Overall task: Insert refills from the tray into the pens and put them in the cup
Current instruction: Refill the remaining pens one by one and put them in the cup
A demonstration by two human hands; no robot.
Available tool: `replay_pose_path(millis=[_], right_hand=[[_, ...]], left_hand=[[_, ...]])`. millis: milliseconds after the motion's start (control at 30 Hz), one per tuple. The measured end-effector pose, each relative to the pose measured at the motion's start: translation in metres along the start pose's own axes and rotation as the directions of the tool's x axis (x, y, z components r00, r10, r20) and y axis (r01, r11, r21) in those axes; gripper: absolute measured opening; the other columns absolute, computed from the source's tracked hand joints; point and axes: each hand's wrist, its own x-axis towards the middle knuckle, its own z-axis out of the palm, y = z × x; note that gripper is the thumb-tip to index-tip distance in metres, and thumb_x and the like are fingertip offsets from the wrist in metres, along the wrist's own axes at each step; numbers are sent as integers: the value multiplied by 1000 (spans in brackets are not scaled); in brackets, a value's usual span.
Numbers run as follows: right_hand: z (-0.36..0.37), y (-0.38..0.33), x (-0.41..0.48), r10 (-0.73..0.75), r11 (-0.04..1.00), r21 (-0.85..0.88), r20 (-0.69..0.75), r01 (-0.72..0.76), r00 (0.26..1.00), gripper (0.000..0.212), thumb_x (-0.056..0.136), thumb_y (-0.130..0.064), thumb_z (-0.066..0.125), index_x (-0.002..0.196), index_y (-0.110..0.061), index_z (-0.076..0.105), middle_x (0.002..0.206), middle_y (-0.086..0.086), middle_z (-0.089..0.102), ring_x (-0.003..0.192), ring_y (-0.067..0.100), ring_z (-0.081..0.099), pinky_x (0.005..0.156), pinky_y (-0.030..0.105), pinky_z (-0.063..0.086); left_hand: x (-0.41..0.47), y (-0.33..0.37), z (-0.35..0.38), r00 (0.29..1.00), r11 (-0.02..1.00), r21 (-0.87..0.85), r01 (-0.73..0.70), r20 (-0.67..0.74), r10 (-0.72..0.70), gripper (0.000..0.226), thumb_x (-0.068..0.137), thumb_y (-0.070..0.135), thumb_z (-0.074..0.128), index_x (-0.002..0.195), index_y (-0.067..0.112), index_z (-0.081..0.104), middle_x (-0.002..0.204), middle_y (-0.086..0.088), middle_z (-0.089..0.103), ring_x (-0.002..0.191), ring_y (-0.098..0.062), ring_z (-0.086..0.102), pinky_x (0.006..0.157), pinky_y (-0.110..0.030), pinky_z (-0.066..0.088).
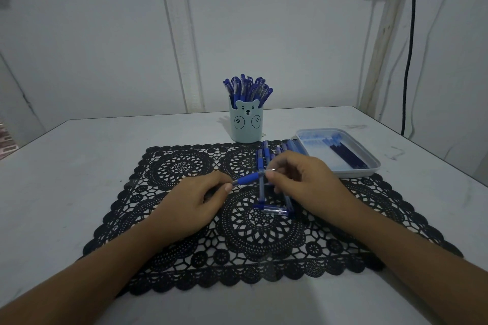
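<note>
Both forearms reach in from the lower corners and meet over the mat [184, 221]. The left hand [194, 199] lies palm down, its fingers curled, with thumb and forefinger pinching the lower left end of a pen [249, 179]. The right hand [303, 179] is also palm down with fingers curled, and its fingertips pinch the pen's upper right end at the silvery tip. The pen is held between the hands, tilted up to the right, just above the mat. Loose pens [264, 158] lie on the mat under and beyond the hands. The cup [246, 124] stands at the mat's far edge, full of capped pens. The tray [375, 166] sits to the right on the table [79, 166] and holds the refills [347, 155].
</note>
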Motion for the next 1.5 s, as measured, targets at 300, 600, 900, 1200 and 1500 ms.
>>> replay_pose_path(millis=[300,600,900,1200,1500], right_hand=[[-7,-2,-1,15,990,-142,126,3,992,16,90,-38,48,79,-28,53,69,-7,55,55,-1,44,54,13,38],[-9,-3,-1,-6,988,-148,168,31,986,11,92,-36,46,86,-28,51,64,-9,54,52,-1,45,53,12,38],[-10,2,-1,-11,981,-189,190,48,982,10,90,-38,48,82,-33,49,63,-9,50,53,0,42,52,13,36],[-12,2,0,-22,980,-189,187,58,982,13,90,-34,50,78,-31,53,56,-17,51,50,-1,43,51,14,34],[-11,1,1,-20,972,-227,174,60,985,15,90,-36,49,77,-29,54,60,-9,50,52,-1,43,51,15,34]], left_hand=[[0,0,1,996,996,36,-78,36,77,27,86,49,32,96,37,54,59,12,53,55,-12,50,46,-18,35],[0,-1,1,998,998,29,-59,15,59,36,86,50,34,98,30,61,63,14,55,54,-9,50,45,-16,34],[1,-1,2,999,998,43,-53,6,52,34,86,50,33,98,33,59,66,17,55,54,-9,50,46,-15,34],[0,1,1,997,993,81,-82,-2,83,38,86,49,32,99,29,61,60,18,51,59,-2,51,50,-12,36],[0,0,2,995,979,182,-86,-28,93,29,88,45,37,97,28,59,72,23,51,72,11,48,62,-4,35]])
